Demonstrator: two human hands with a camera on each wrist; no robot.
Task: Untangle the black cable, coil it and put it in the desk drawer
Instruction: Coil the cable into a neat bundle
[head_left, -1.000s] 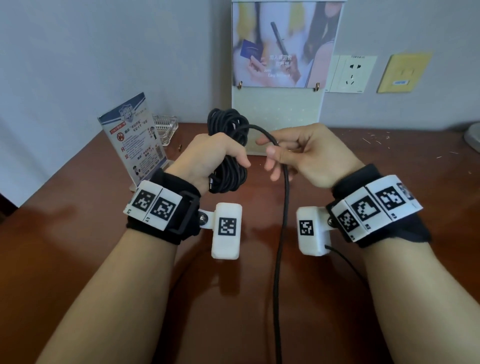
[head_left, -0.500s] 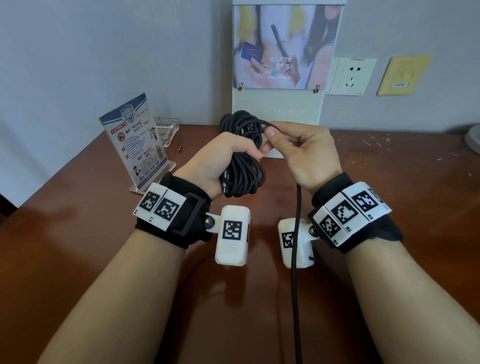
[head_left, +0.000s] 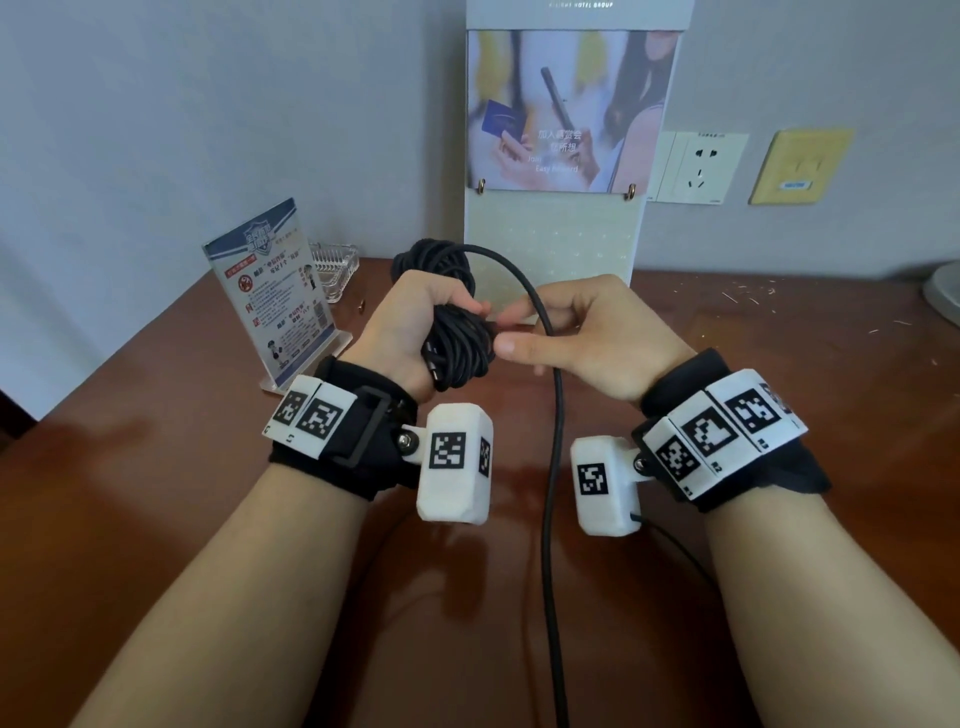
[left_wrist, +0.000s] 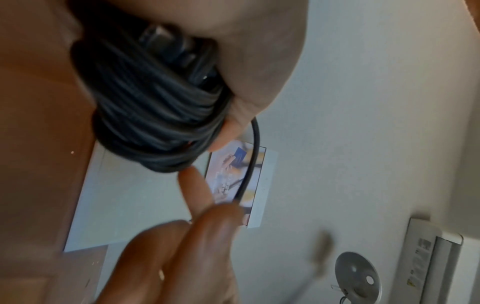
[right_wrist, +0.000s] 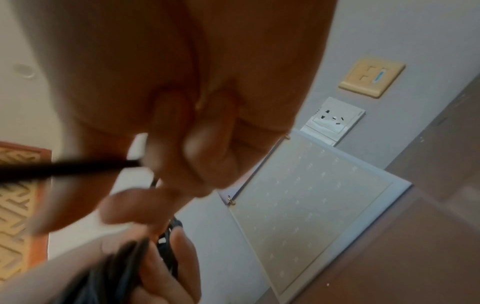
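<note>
- Fingers of our left hand curl tight around the coiled black cable, held upright above the counter; the bundle sticks out above and below the fist.
- Our left wrist view shows the coil as many round, matte rubbery loops stacked side by side, with a plug end tucked against the palm.
- Our right hand sits just beside the coil, fingers loosely bent, with the free strand of cable passing through them; the thumb points toward the left hand.
- From the right wrist view we cannot tell how firmly the right fingers pinch the strand; the picture is blurred there.
- That free strand arcs out of the top of the coil, bends over the right hand, and hangs straight down between our two forearms, off the bottom of the head view.
- Both wrists carry black straps with white blocks printed in black square codes.
- We see the counter as smooth, glossy reddish-brown wood.
- At its back stand a clear plastic sign holder, a cut-glass dish, and a pale display board leaning on the grey wall.
- A white socket and a yellow plate are fixed to the wall.
</note>
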